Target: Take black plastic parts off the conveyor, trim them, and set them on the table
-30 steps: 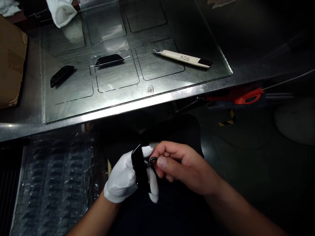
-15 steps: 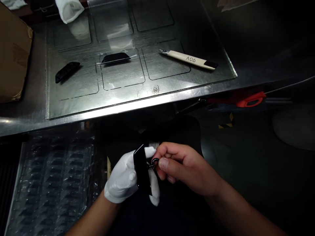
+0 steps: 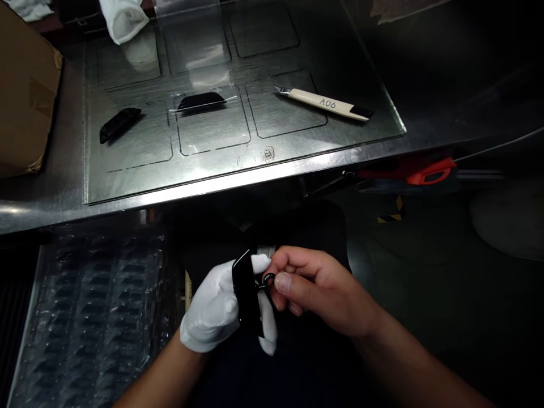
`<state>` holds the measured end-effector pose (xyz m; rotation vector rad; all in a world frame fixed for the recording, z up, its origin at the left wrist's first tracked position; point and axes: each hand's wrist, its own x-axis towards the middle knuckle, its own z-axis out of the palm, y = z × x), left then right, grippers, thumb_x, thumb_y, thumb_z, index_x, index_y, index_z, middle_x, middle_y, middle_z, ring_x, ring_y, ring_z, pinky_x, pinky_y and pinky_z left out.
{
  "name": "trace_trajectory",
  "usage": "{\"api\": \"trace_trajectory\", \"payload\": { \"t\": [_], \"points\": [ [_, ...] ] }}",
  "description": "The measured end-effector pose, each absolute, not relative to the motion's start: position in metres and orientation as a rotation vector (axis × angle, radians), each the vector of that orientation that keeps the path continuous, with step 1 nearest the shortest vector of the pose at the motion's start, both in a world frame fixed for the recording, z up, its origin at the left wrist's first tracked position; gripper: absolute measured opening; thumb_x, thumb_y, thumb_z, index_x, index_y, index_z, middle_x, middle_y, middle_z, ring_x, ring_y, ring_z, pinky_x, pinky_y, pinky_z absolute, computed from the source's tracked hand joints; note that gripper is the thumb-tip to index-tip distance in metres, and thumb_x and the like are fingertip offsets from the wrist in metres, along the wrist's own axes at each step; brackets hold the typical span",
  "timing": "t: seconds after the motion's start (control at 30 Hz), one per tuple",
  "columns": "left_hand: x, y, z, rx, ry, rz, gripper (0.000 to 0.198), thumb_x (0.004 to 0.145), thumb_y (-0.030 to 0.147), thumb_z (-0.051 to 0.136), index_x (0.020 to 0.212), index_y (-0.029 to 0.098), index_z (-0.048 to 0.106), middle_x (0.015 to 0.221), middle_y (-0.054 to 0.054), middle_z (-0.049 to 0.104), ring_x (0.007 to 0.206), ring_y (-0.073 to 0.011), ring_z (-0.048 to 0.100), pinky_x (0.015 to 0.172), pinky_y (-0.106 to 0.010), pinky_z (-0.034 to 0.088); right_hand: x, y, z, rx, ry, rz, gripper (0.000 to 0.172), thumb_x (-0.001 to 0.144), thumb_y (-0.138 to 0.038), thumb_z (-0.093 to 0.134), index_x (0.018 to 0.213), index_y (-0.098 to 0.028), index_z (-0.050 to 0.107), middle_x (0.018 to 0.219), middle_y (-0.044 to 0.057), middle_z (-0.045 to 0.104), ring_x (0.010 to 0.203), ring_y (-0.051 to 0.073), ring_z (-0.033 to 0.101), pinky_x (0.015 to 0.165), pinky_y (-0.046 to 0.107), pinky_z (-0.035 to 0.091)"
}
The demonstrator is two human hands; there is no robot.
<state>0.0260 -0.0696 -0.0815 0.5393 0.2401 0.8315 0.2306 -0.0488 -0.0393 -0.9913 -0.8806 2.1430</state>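
Head view: gloved left hand [image 3: 212,314] grips black part [image 3: 246,294]; right hand [image 3: 314,289] pinches ring [image 3: 267,279], seemingly.

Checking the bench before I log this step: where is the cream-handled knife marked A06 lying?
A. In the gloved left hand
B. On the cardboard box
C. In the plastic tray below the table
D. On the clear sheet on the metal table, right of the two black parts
D: the knife lies flat on the clear sheet, right of the black parts, away from both hands.
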Motion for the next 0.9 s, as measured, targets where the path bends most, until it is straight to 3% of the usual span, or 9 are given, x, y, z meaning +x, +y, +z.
{"api": "trace_trajectory", "payload": {
  "t": [0.2, 0.4, 0.5, 0.9],
  "points": [
    [0.027, -0.072, -0.08, 0.52, 0.305, 0.824, 0.056, 0.104, 0.05, 0.053, 0.154, 0.025, 0.048, 0.08, -0.005, 0.081, 0.063, -0.0179, 0.076, 0.06, -0.025, 0.054, 0.231, -0.052, -0.041, -0.982, -0.889, 2.136, 0.027, 0.1, -0.04, 0.071, 0.094, -0.015, 0.067, 0.076, -0.001, 0.068, 0.06, 0.004, 0.054, 0.056, 0.013, 0.044],
    [0.027, -0.074, -0.077, 0.502, 0.37, 0.832, 0.059, 0.105, 0.05, 0.05, 0.154, 0.019, 0.047, 0.072, -0.003, 0.079, 0.059, -0.0168, 0.074, 0.065, -0.028, 0.055, 0.232, -0.054, -0.041, -0.961, -0.883, 2.131, 0.027, 0.102, -0.039, 0.068, 0.092, -0.014, 0.065, 0.077, -0.001, 0.069, 0.061, 0.004, 0.054, 0.056, 0.013, 0.044],
    [0.027, -0.075, -0.076, 0.501, 0.359, 0.832, 0.059, 0.105, 0.049, 0.049, 0.155, 0.018, 0.046, 0.074, -0.004, 0.079, 0.058, -0.0167, 0.073, 0.057, -0.025, 0.052, 0.233, -0.055, -0.041, -0.964, -0.886, 2.133, 0.028, 0.102, -0.04, 0.068, 0.092, -0.015, 0.064, 0.077, 0.0, 0.069, 0.061, 0.004, 0.055, 0.057, 0.014, 0.045],
    [0.028, -0.069, -0.064, 0.531, 0.415, 0.782, 0.054, 0.096, 0.05, 0.067, 0.144, 0.025, 0.061, 0.078, -0.006, 0.08, 0.063, -0.0178, 0.073, 0.066, -0.031, 0.057, 0.231, -0.055, -0.04, -0.953, -0.933, 2.119, 0.03, 0.102, -0.042, 0.066, 0.092, -0.014, 0.066, 0.077, 0.002, 0.069, 0.06, 0.006, 0.053, 0.055, 0.018, 0.042]
  ]
}}
